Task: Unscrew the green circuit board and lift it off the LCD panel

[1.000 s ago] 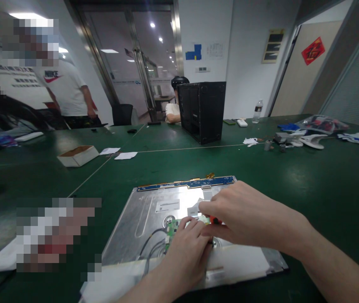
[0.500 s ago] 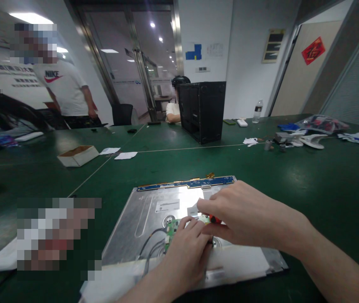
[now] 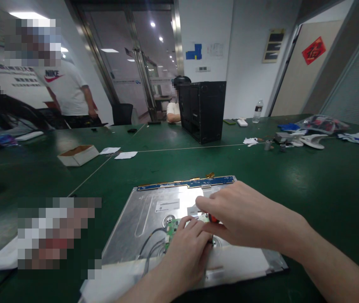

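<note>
Matte green table (image 3: 293,181), flat silvery metal panel (image 3: 141,219); left hand (image 3: 184,256) on green board (image 3: 172,227), right hand (image 3: 239,214) pinching orange-handled tool (image 3: 212,218).

The right hand (image 3: 242,219) hides most of a small red-orange object (image 3: 212,218), so its kind cannot be told. At 7 o'clock from it, the left hand (image 3: 184,256) covers part of the green circuit board (image 3: 171,229), and the lower picture edge cuts both forearms.
</note>
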Demonstrator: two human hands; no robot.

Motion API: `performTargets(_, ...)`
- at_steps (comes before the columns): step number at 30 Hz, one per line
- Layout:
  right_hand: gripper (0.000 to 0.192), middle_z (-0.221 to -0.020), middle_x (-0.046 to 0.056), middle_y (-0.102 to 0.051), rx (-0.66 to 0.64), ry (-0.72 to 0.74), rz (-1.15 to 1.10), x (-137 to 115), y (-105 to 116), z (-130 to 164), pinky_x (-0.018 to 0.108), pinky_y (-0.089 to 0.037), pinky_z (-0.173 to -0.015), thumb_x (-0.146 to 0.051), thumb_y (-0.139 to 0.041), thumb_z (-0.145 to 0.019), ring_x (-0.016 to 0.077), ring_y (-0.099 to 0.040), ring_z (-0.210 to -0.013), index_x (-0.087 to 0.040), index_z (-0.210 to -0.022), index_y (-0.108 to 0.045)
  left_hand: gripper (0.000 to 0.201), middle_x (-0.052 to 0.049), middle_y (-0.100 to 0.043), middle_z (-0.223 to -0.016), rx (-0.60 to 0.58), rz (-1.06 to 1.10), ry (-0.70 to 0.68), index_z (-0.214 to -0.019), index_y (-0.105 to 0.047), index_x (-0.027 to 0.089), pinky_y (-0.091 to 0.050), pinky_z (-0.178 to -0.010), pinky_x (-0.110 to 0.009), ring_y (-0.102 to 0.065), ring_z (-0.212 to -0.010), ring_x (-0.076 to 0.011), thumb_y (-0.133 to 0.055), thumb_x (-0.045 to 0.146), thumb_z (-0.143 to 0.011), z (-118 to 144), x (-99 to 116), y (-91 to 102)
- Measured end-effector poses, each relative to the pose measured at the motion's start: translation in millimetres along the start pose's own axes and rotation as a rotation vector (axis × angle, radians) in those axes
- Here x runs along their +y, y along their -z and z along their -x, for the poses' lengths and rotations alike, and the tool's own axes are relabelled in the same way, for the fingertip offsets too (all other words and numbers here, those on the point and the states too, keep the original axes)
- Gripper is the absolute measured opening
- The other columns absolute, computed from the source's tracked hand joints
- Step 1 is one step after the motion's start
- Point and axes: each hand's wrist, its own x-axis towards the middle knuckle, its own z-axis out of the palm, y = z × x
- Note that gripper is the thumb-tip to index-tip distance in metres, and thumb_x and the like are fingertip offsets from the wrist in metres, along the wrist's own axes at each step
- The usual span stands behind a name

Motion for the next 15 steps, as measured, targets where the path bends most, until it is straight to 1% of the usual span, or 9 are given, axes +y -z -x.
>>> performTargets(3, 0.013, -0.069, 0.002, -0.065, -0.002, -0.027, 0.020, -1.4, -0.3, -0.5, 0.028, -0.025, -0.051, -0.031, -0.056, -0.089, 0.0164, -0.057, -0.058, -0.020, -0.082, -0.056, 0.022, -0.005, -0.067, -0.103, 0.013, -0.005, 0.006, -0.098, -0.062, 0.021, -0.040, -0.093, -0.049, -0.057, -0.099, -0.0272, -0.049, 0.010, -0.084, 0.4, -0.4, -1.9)
performTargets(7, 0.006, -0.078, 0.002, -0.065, -0.002, 0.069, -0.058, -1.9, 1.8, 3.1, 0.028, -0.026, -0.050, -0.025, -0.055, -0.084, 0.0162, -0.056, -0.062, -0.019, -0.086, -0.054, 0.022, -0.007, -0.067, -0.104, 0.044, 0.000, -0.008, -0.098, -0.061, 0.020, -0.039, -0.094, -0.048, -0.057, -0.102, -0.0275, -0.048, 0.011, -0.084, 0.9, -0.5, -2.8)
performTargets(9, 0.008, -0.081, 0.002, -0.064, -0.025, 0.102, -0.083, -1.5, 3.2, 4.8, 0.028, -0.026, -0.050, -0.022, -0.056, -0.082, 0.0157, -0.054, -0.063, -0.019, -0.088, -0.053, 0.022, -0.007, -0.066, -0.106, 0.051, 0.011, -0.017, -0.099, -0.060, 0.020, -0.039, -0.095, -0.047, -0.057, -0.104, -0.0268, -0.048, 0.011, -0.084, 0.3, -0.1, -1.5)
performTargets(11, 0.008, -0.081, 0.002, -0.063, -0.051, 0.100, -0.077, -0.9, 4.2, 5.6, 0.028, -0.026, -0.049, -0.020, -0.056, -0.082, 0.0151, -0.053, -0.062, -0.019, -0.089, -0.052, 0.024, -0.006, -0.066, -0.107, 0.052, 0.016, -0.017, -0.100, -0.060, 0.021, -0.039, -0.094, -0.045, -0.056, -0.104, -0.0258, -0.048, 0.009, -0.083, -0.5, 0.5, 0.4)
performTargets(15, 0.007, -0.078, 0.002, -0.065, -0.036, 0.053, -0.053, 0.2, 4.1, 3.6, 0.028, -0.026, -0.050, -0.020, -0.054, -0.085, 0.0158, -0.057, -0.063, -0.019, -0.092, -0.053, 0.018, -0.005, -0.066, -0.097, 0.021, 0.010, -0.005, -0.095, -0.060, 0.020, -0.039, -0.095, -0.046, -0.057, -0.099, -0.0247, -0.048, 0.011, -0.085, -0.5, 0.5, 1.7)
